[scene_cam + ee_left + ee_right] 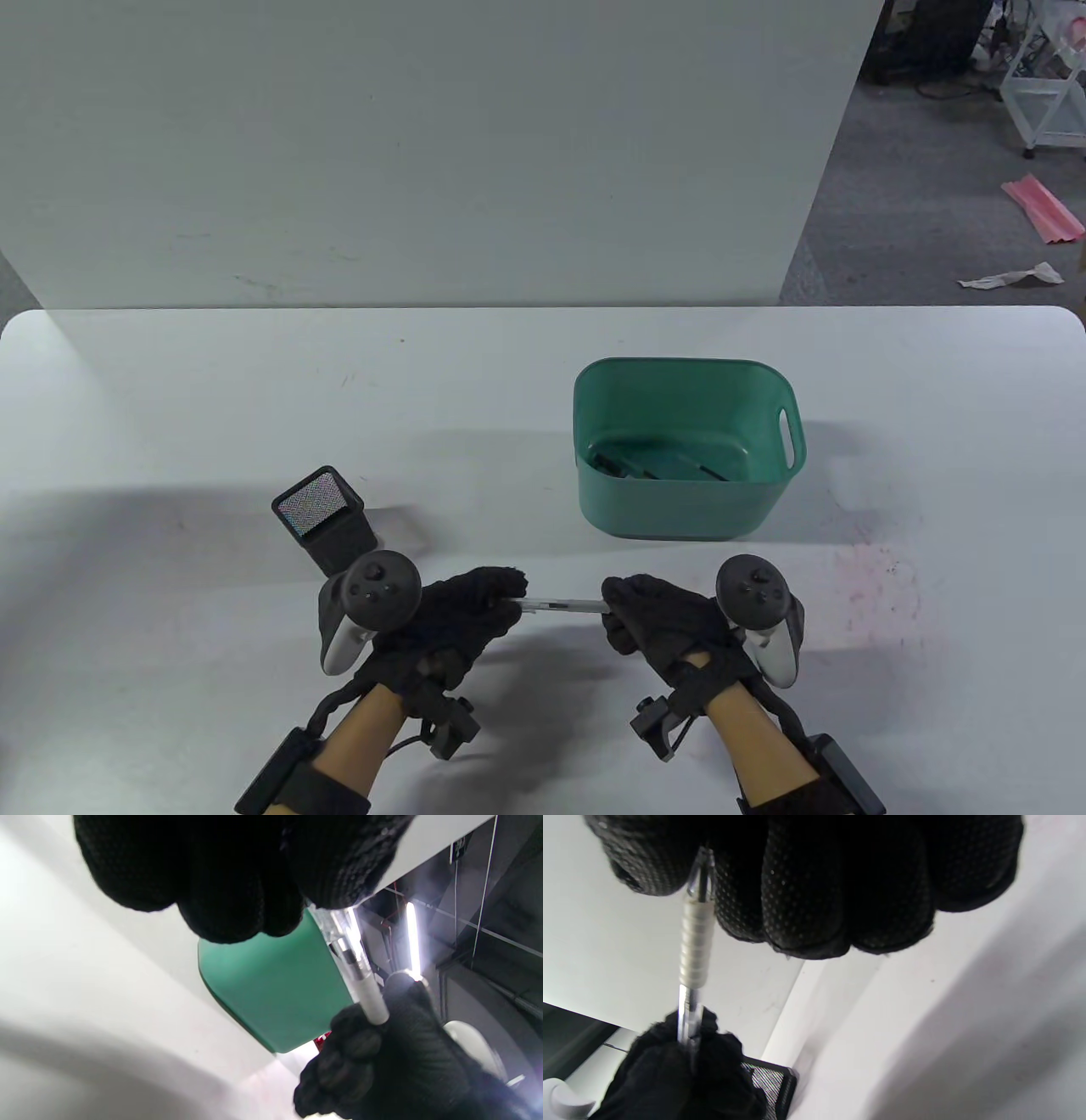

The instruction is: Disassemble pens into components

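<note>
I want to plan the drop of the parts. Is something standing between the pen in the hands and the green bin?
Nothing visible does. The pen is held between the left hand and right hand, and the bare table lies before the green bin, whose top is open.

table view bright, soft shadows | ceiling tube light (412,938) glares | near gloves blurred

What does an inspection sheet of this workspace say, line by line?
Surface: white table, faint pink stain at its right.
Job's things: one clear pen with white grip, held level above the table; green bin holding dark parts.
Clutter: black mesh cup, tilted.
Grippers: left hand and right hand each grip one pen end.
Cables: black leads along both wrists.
Surroundings: white board behind; pink sheet and paper scrap on the floor.
</note>
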`<action>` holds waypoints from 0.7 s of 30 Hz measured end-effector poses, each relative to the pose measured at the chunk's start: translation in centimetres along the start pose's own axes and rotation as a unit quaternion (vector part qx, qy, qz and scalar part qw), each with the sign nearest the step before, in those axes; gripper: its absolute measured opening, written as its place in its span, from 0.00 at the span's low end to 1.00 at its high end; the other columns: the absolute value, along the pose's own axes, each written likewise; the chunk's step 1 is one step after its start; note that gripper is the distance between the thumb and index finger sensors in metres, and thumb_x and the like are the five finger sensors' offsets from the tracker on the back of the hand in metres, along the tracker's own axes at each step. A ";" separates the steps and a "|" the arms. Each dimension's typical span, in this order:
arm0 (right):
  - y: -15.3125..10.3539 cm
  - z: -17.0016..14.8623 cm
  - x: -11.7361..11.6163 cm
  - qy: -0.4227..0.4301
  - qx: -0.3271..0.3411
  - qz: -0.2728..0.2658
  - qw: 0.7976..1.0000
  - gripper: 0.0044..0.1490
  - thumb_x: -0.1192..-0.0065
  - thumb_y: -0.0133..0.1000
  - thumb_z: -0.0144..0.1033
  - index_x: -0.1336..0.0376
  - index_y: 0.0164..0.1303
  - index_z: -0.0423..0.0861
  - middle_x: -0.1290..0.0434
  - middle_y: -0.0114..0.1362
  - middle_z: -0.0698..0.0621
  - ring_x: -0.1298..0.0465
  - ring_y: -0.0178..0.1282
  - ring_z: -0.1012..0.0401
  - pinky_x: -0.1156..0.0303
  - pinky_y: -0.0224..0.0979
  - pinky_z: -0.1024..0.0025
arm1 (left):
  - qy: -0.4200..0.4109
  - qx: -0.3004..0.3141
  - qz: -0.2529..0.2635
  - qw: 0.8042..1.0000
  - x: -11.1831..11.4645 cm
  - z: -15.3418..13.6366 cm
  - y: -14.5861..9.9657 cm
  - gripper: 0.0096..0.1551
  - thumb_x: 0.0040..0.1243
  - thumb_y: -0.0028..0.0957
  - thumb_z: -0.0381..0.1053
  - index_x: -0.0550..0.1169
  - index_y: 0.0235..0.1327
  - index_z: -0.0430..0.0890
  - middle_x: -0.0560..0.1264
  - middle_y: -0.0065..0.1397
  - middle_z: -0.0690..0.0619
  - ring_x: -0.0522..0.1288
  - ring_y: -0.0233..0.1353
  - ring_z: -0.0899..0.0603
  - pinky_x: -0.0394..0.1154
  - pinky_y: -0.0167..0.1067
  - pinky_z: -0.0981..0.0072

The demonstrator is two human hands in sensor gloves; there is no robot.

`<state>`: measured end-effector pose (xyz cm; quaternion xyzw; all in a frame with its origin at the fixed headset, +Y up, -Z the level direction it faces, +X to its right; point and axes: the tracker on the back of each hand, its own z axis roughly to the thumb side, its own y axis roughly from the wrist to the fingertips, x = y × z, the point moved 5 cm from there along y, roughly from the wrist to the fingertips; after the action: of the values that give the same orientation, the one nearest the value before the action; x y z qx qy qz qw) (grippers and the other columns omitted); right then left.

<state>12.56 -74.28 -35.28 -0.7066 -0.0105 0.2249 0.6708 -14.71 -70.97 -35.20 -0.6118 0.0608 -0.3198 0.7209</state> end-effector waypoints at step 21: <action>-0.1 1.0 -0.2 -0.002 0.033 0.021 0.999 0.32 0.36 0.58 0.47 0.39 0.68 0.43 0.26 0.62 0.44 0.26 0.62 0.45 0.29 0.62 0.44 | -0.052 -0.029 0.017 0.998 -0.3 -1.5 -0.2 0.23 0.67 0.53 0.55 0.79 0.62 0.57 0.85 0.59 0.51 0.88 0.52 0.48 0.83 0.57 0.45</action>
<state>12.05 -73.41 -35.16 -0.6836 0.0105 0.2410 0.6888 -15.71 -72.09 -35.48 -0.6469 0.0430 -0.2736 0.7105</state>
